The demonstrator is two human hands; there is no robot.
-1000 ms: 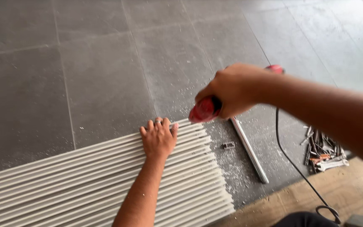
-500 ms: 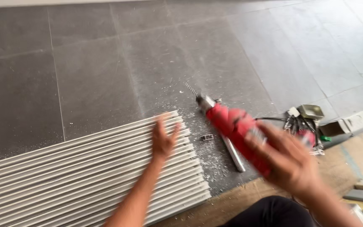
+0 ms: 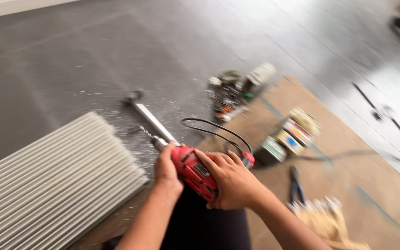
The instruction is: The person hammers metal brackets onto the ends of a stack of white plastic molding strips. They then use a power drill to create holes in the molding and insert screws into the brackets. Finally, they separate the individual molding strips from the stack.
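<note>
A red power drill [image 3: 192, 170] with a bit at its tip lies across my lap, pointing up and left toward the floor. My right hand [image 3: 231, 179] wraps around the drill's body. My left hand [image 3: 166, 170] grips the front of the drill near the chuck. To the left lies a ribbed white panel [image 3: 52, 185] on the grey tiled floor. A black cord [image 3: 214, 130] loops away from the drill.
A thin metal bar [image 3: 150, 117] lies on the dusty tiles beside the panel. On a brown board [image 3: 348, 185] sit small boxes [image 3: 291, 134], black pliers [image 3: 295, 185] and a pile of screws and fittings [image 3: 231, 95]. The view is blurred.
My left hand left the ribbed panel and came onto the drill's front. The drill came down from above the panel to my lap, and the view swung right.
</note>
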